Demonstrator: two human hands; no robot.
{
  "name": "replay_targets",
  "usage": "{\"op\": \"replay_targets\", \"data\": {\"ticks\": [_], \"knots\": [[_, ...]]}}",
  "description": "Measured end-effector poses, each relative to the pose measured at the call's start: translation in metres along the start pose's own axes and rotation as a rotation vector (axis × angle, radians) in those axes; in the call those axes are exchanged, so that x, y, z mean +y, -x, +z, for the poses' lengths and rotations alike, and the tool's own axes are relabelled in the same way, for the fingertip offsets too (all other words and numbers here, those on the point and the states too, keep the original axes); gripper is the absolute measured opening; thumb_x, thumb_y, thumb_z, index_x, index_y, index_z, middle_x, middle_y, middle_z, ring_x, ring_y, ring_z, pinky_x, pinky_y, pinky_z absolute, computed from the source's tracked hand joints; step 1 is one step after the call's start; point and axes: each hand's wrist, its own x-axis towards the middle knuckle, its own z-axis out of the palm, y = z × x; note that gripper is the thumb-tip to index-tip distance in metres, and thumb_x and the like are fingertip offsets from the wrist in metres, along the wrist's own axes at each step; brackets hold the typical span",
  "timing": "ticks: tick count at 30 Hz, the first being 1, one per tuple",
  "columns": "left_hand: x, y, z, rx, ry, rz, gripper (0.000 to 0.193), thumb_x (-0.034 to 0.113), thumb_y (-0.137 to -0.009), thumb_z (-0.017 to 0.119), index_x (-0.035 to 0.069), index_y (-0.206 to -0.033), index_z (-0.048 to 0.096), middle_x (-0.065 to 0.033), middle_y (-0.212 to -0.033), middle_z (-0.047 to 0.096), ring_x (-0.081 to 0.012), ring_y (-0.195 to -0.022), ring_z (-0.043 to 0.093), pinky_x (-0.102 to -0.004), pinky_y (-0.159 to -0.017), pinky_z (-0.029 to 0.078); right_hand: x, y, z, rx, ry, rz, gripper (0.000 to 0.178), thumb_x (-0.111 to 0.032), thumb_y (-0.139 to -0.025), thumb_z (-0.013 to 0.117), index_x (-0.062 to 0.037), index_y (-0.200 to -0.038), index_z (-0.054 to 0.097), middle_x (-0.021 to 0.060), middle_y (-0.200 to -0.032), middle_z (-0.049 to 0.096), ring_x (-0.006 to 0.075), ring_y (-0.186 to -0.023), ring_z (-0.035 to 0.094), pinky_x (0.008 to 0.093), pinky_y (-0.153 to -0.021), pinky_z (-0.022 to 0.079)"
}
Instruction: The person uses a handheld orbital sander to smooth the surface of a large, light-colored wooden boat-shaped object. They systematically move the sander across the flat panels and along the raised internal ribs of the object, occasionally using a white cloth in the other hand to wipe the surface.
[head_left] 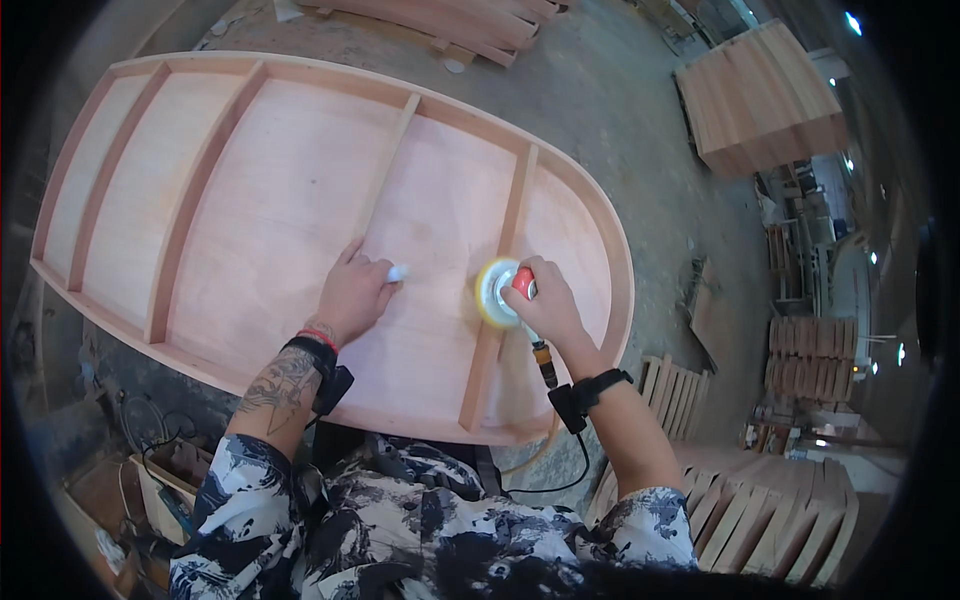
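A large wooden panel with a rounded right end and several cross ribs lies in front of me. My right hand grips a red air sander whose yellow round pad presses against a rib near the rounded end. An air hose with a brass fitting runs back from the sander under my wrist. My left hand rests on the plywood between two ribs, fingers closed on a small white object. Both wrists wear black straps.
A stack of wooden boards stands at the upper right on the concrete floor. Slatted wooden pieces lie at the lower right. More timber lies beyond the panel's far edge. A box of clutter sits at lower left.
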Motion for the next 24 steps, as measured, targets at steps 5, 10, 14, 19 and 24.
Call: {"op": "replay_targets", "data": {"ticks": [5, 10, 14, 19, 24], "knots": [[0.002, 0.003, 0.001, 0.026, 0.002, 0.033, 0.016, 0.022, -0.095, 0.068, 0.006, -0.095, 0.068, -0.0150, -0.080, 0.066, -0.0340, -0.088, 0.066, -0.0500, -0.121, 0.035, 0.016, 0.071, 0.012, 0.011, -0.085, 0.056, 0.050, -0.036, -0.082, 0.079, -0.0041, -0.118, 0.064, 0.0225, -0.109, 0.064, 0.0385, -0.101, 0.065, 0.0445, -0.090, 0.053], [0.006, 0.004, 0.000, -0.034, -0.060, 0.035, 0.016, 0.021, -0.096, 0.067, 0.004, -0.095, 0.068, -0.0145, -0.079, 0.068, -0.0326, -0.090, 0.067, -0.0474, -0.122, 0.035, 0.006, 0.118, 0.034, 0.048, -0.022, 0.047, 0.053, -0.037, -0.081, 0.081, -0.0050, -0.120, 0.065, 0.0195, -0.117, 0.065, 0.0393, -0.108, 0.067, 0.0464, -0.093, 0.056], [0.006, 0.005, -0.005, 0.000, -0.063, 0.060, 0.018, 0.021, -0.097, 0.066, 0.003, -0.096, 0.068, -0.0166, -0.080, 0.068, -0.0335, -0.092, 0.067, -0.0471, -0.123, 0.034, -0.015, 0.141, 0.039, 0.044, -0.017, -0.011, 0.049, -0.035, -0.081, 0.081, -0.0054, -0.117, 0.065, 0.0194, -0.116, 0.065, 0.0390, -0.100, 0.068, 0.0447, -0.088, 0.057], [0.007, 0.006, -0.005, -0.018, -0.042, 0.034, 0.020, 0.022, -0.096, 0.065, 0.003, -0.096, 0.068, -0.0186, -0.081, 0.069, -0.0337, -0.092, 0.067, -0.0469, -0.123, 0.033, -0.012, 0.163, 0.050, 0.039, 0.025, -0.052, 0.050, -0.039, -0.081, 0.079, -0.0090, -0.118, 0.065, 0.0185, -0.119, 0.063, 0.0410, -0.096, 0.070, 0.0483, -0.082, 0.059], [0.007, 0.006, -0.005, -0.034, -0.071, 0.031, 0.021, 0.023, -0.096, 0.066, 0.003, -0.096, 0.068, -0.0184, -0.081, 0.069, -0.0337, -0.092, 0.067, -0.0470, -0.123, 0.033, -0.017, 0.180, 0.059, 0.057, 0.063, -0.039, 0.050, -0.040, -0.080, 0.079, -0.0097, -0.118, 0.065, 0.0189, -0.120, 0.063, 0.0420, -0.094, 0.071, 0.0491, -0.080, 0.060]]}}
